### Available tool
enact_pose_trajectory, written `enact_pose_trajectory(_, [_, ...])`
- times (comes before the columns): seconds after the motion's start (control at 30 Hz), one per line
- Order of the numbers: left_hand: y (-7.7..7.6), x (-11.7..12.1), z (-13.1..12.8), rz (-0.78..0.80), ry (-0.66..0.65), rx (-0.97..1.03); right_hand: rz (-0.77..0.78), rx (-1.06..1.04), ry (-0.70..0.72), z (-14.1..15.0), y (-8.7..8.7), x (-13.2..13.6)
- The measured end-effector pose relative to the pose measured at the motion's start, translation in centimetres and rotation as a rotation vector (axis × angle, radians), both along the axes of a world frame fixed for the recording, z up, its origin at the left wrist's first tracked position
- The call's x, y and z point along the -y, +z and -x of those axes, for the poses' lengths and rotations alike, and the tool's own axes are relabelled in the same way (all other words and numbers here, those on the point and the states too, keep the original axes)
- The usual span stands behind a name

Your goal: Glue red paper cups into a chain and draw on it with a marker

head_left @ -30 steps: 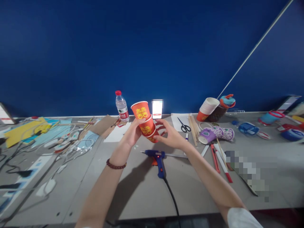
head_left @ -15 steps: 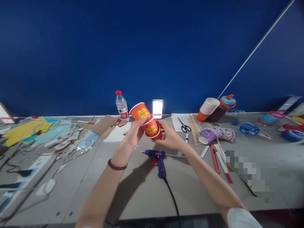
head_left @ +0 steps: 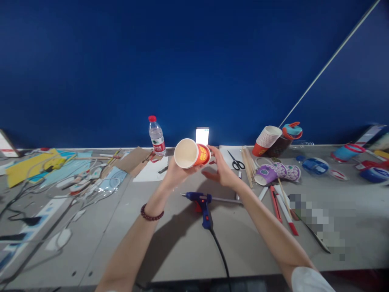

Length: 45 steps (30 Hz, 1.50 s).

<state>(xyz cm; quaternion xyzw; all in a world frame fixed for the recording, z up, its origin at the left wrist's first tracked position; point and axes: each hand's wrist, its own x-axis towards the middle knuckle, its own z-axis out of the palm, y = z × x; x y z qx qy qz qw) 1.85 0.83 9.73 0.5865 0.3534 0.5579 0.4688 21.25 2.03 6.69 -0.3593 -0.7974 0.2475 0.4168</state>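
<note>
Left hand (head_left: 177, 173) wraps the red paper cups (head_left: 200, 155), tilted above the table (head_left: 249, 247), near cup's mouth facing the camera. Right hand (head_left: 224, 172) is spread wide by their far end; can't tell if fingertips touch. Cups look lined up end to end, so I'd call assembly partly done; can't tell if the joint is fixed. Glue gun (head_left: 206, 213) lies below, red light on, unheld. Right: purple cups (head_left: 266, 175) lie end to end; cup stack (head_left: 267, 140) remains unused, I'd guess.

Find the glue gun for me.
In the head view's lower middle, the glue gun lies on the table, below the held cups and between the forearms.
</note>
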Motion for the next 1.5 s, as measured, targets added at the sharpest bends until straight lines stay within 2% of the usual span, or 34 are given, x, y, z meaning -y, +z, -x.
enact_pose_trajectory(0.1, [-0.5,0.3,-0.7,-0.049,0.101,0.025,-0.003,-0.018,-0.053,0.4,-0.1,0.2])
enact_pose_trajectory(0.2, [-0.7,0.6,-1.2,-0.093,0.145,-0.008,-0.023,-0.067,-0.031,0.6,-0.3,0.1])
enact_pose_trajectory(0.37, [0.0,0.6,-1.0,-0.141,0.035,-0.148,0.037,-0.139,-0.052,0.5,-1.3,-0.8])
enact_pose_trajectory(0.53, [0.1,0.2,-0.8,-0.086,-0.06,-0.091,0.18,-0.117,-0.029,0.6,-0.8,-0.6])
enact_pose_trajectory(0.63, [0.0,0.1,-0.6,-0.051,-0.034,-0.108,0.19,-0.025,-0.017,0.2,0.5,0.3])
enact_pose_trajectory(0.8, [-0.1,-0.4,0.0,-0.025,0.124,-0.249,0.254,0.326,-0.246,-1.2,3.0,2.5])
enact_pose_trajectory(0.93, [-0.3,-0.8,0.1,0.118,0.073,-0.134,0.387,0.618,-0.22,-0.7,3.6,4.7])
enact_pose_trajectory(1.03, [-0.3,-1.0,0.0,0.235,-0.002,0.016,0.436,0.843,-0.162,0.9,2.6,6.0])
enact_pose_trajectory(1.1, [-0.2,-1.1,0.2,0.271,0.011,0.065,0.45,0.929,-0.152,1.9,1.6,6.5])
enact_pose_trajectory(1.23, [-0.3,-1.5,1.0,0.365,0.074,0.12,0.513,0.939,-0.213,3.2,-0.6,7.2])
enact_pose_trajectory(1.4, [-0.4,-1.9,1.7,0.526,-0.072,0.287,0.528,0.944,-0.279,4.0,-2.9,8.0])
enact_pose_trajectory(1.5, [-0.2,-2.1,1.8,0.578,-0.057,0.331,0.519,0.93,-0.313,4.0,-3.6,8.3])
